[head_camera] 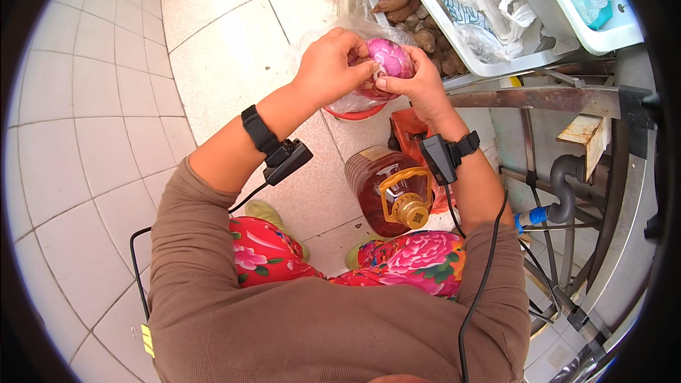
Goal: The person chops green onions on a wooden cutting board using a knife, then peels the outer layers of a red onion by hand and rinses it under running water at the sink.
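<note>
A glossy purple-pink bulb (pixel 391 57), probably a red onion, is held between my two hands at the top middle of the view. My right hand (pixel 420 82) grips its right side, with the thumb across the near face. From the left, my left hand (pixel 336 61) has its thumb and bent fingertips on the bulb's left side; the fingers partly hide it. Under the hands is a clear plastic bag (pixel 348 102), above a container whose red rim (pixel 357 115) shows. What lies inside that container is hidden.
A large oil jug (pixel 385 191) with a yellow handle stands before my knees, beside a red plastic bag (pixel 409 125). Sweet potatoes (pixel 396 2) and brown tubers lie in a crate under a white bin (pixel 479 66) of plastic bags. A metal frame (pixel 537 101) and grey drainpipe (pixel 564 186) are at right.
</note>
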The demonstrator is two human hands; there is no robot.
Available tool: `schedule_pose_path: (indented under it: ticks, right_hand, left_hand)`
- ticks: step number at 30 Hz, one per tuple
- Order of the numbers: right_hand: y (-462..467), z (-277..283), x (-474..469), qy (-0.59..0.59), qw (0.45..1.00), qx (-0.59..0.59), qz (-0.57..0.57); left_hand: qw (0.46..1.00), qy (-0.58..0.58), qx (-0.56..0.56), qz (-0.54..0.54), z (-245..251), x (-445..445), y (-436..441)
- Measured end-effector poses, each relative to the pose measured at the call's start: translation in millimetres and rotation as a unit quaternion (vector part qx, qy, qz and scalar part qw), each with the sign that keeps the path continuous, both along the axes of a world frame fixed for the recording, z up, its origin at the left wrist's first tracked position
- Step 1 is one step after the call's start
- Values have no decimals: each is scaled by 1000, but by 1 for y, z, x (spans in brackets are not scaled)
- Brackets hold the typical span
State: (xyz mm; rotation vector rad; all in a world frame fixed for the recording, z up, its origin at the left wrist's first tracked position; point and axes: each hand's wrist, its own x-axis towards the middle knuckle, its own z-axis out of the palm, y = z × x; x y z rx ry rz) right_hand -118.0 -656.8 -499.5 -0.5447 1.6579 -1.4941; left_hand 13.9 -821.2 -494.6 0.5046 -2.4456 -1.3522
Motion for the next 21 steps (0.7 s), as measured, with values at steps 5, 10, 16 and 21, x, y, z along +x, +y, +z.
schedule_pose_path:
  ticks: [5,10,16,21]
  right_hand:
    - [-1,6,6,181,982,54,-3]
    - [-1,13,12,327,942,77,6]
    - [0,16,13,399,914,70,14]
    - [4,19,12,395,917,54,35]
  left_hand:
    - [990,-26,141,7,-8,-5,-8]
    - [996,-34,77,11,-8,-3,-6]
    - [998,-29,52,11,-5,-3,-5]
    - [978,-24,200,-49,-9,-1,-10]
